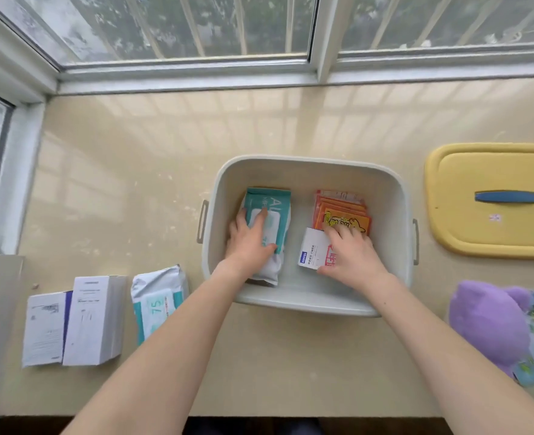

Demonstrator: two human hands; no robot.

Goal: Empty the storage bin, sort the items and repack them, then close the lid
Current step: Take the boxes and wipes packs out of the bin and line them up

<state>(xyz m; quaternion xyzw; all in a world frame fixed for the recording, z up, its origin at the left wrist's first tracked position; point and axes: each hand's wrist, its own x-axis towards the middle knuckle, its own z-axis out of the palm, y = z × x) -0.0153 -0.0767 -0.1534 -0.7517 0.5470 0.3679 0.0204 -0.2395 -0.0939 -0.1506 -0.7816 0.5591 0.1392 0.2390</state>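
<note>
Beige sill [165, 183]: bin [306, 304], left hand [250, 243] gripping wipes [267, 227], right hand [352, 255] gripping white box [311, 252].

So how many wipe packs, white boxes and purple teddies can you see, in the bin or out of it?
Wipe packs: 2, one in the bin under the left hand, one outside.
White boxes: 3, one in the bin, two outside.
Purple teddies: 1.
Total: 6.

Yellow lid [466, 227], blue handle [509, 196]; purple plush [487, 321].
</note>
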